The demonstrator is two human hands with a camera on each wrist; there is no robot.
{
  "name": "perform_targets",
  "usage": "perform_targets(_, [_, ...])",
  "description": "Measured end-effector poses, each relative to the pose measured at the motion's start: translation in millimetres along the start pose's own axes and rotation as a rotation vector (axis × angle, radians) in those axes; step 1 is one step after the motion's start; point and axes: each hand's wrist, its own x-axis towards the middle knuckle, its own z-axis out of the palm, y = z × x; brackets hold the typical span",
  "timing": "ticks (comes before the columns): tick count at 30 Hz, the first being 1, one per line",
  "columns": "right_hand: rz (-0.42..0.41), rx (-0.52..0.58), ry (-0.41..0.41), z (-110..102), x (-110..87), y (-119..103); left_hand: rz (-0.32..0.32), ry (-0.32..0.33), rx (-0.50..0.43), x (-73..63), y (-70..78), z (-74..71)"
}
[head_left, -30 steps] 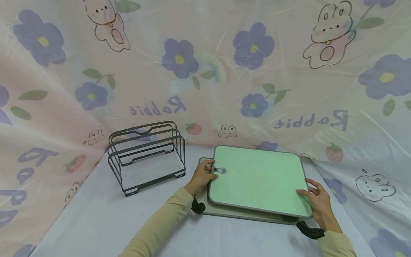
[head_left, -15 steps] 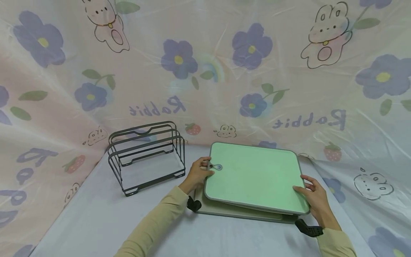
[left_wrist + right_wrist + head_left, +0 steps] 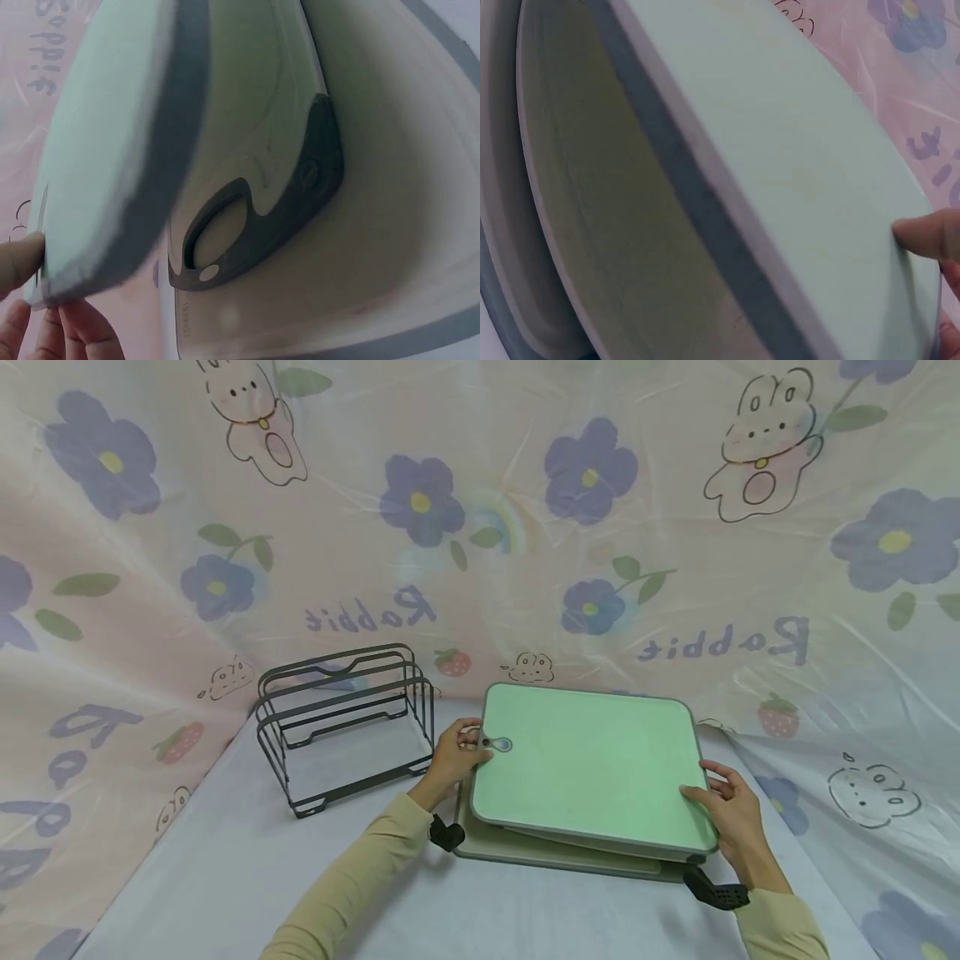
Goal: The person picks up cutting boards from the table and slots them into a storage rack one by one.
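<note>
A light green cutting board (image 3: 592, 768) with a grey rim is held up between both hands. My left hand (image 3: 453, 760) pinches its left edge beside the small hanging hole, thumb on top and fingers underneath. My right hand (image 3: 729, 810) grips the opposite edge the same way. Below it, the left wrist view shows another board with a dark grey cut-out handle (image 3: 300, 202), lying on a larger beige cutting board (image 3: 390, 225). In the head view the beige board's front edge (image 3: 555, 856) sticks out toward me; the green board hides most of both lower boards.
A black wire rack (image 3: 345, 735) with several upright bars stands on the white tablecloth (image 3: 225, 868) to the left. Behind the table hangs a curtain (image 3: 495, 585) printed with flowers and rabbits. Each wrist carries a black camera mount (image 3: 447, 835).
Both hands have moved the green board left and slightly away from me, uncovering more of the beige board's front. The rack and the lowest board stay in place.
</note>
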Motion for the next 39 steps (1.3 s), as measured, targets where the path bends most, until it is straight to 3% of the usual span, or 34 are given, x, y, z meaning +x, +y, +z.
perform_targets(6, [-0.05, 0.033, 0.056, 3.3, 0.0, -3.6, 0.008, 0.048, -0.001, 2.1, 4.8, -0.1])
perform_targets(11, [-0.08, 0.143, 0.085, 3.6, -1.6, -7.8, 0.019, 0.071, -0.004, 2.5, 9.3, 0.0])
perform_targets(17, [-0.062, 0.222, 0.113, 2.5, -3.2, -13.7, 0.004, 0.108, -0.01, 2.8, 15.7, 1.6])
perform_targets(27, [-0.019, 0.237, 0.136, 4.1, -2.4, -22.2, 0.007, 0.141, -0.011, 4.1, 19.8, 1.3])
perform_targets(39, [-0.08, -0.003, 0.128, 0.8, -5.2, -27.2, 0.009, 0.185, -0.006, 4.4, 27.3, -0.6])
